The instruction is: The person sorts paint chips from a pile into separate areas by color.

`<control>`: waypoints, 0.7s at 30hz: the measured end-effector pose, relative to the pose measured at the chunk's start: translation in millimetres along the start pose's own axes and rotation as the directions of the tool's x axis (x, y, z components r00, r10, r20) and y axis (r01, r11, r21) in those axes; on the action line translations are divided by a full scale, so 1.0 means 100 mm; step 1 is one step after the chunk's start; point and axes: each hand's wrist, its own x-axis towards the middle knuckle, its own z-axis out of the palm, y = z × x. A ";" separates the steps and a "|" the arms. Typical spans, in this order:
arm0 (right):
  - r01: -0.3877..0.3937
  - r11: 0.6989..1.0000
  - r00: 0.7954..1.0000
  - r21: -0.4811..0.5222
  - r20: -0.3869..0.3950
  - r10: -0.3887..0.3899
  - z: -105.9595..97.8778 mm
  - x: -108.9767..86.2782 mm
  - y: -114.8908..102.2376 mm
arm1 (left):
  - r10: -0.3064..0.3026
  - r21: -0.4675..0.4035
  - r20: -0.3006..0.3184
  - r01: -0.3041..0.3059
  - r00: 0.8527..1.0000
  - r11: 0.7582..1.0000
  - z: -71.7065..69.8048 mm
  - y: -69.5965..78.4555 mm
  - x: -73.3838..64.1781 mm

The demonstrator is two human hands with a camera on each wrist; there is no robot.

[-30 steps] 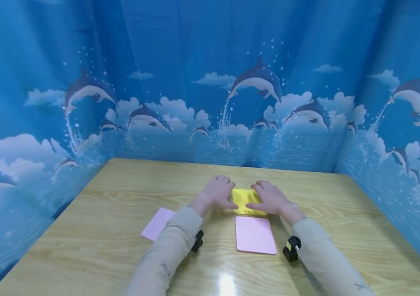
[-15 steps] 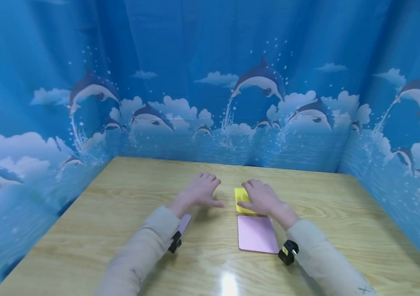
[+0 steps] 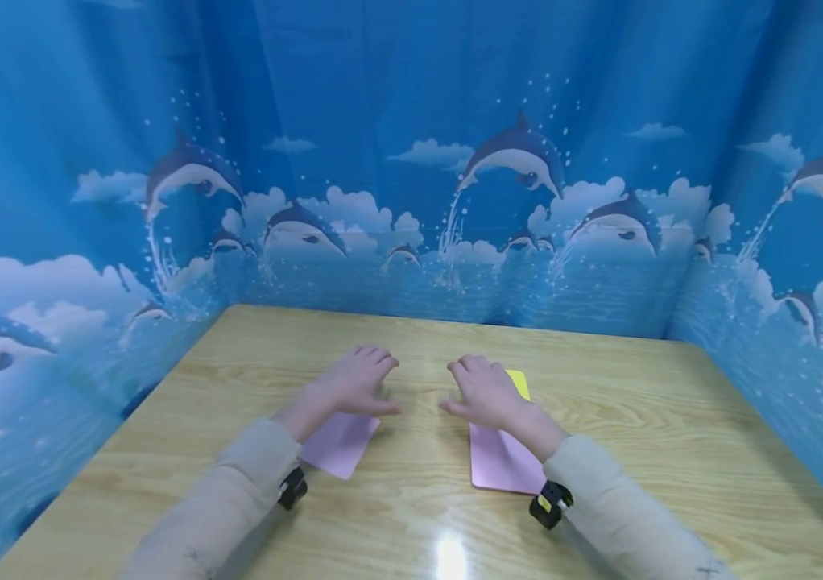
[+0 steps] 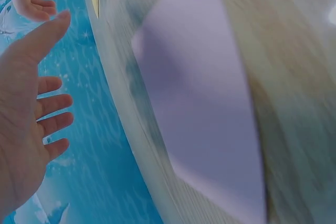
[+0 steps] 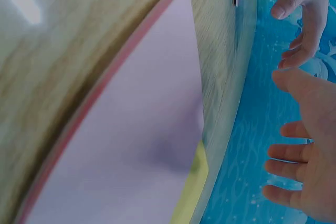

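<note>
My left hand (image 3: 349,383) hovers over the table with spread, relaxed fingers and holds nothing. Below its wrist lies a flat pink square (image 3: 342,447), partly covered by the hand; it fills the middle of the left wrist view. Nothing is in my right hand (image 3: 487,395) either, its fingers loosely extended. That hand overlaps a second pink square (image 3: 500,463), which has rounded corners and, in the right wrist view, a darker pink edge. Just beyond it is a flat yellow piece (image 3: 520,383), mostly hidden behind the right hand.
A light wood-grain table (image 3: 419,499) carries everything. Blue curtain (image 3: 382,290) printed with dolphins and clouds encloses its back and sides. Small black wrist cameras (image 3: 294,488) sit under both forearms.
My left hand has moved left, from beside the yellow piece to over the left pink square. The right hand has shifted slightly left. The flat pieces on the right stay where they were.
</note>
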 end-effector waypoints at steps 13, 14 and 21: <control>0.062 0.998 0.998 0.009 -0.002 -0.062 0.02 0.09 -0.39 | 0.011 -0.011 0.006 -0.011 1.000 1.000 0.01 -0.22 -0.44; 0.073 0.997 0.997 0.000 0.003 -0.073 0.02 0.10 -0.43 | 0.017 -0.013 0.003 -0.017 1.000 1.000 0.01 -0.23 -0.47; 0.152 0.988 0.985 -0.039 0.087 -0.148 0.00 0.18 -0.78 | 0.041 0.009 -0.006 -0.041 0.999 0.999 0.07 -0.34 -0.64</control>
